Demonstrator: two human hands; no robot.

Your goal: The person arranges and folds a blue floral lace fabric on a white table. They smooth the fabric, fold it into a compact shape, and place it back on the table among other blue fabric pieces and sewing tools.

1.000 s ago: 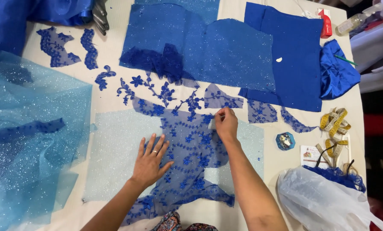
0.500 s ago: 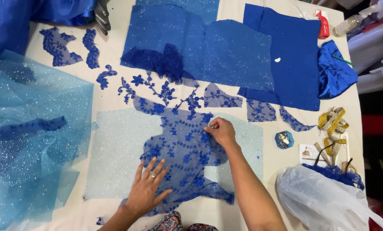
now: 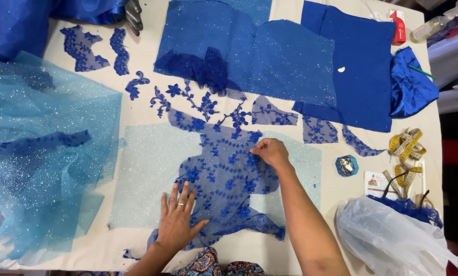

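Across the cream table [image 3: 137, 107], your left hand [image 3: 179, 221] lies spread flat, anchoring the blue floral lace piece [image 3: 224, 179] at lower centre, while your right hand [image 3: 271, 152] pinches its upper edge.

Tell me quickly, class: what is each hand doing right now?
Left hand: open, flat on the blue lace appliqué.
Right hand: fingers closed, pinching at the lace; whether it holds a pin cannot be told.
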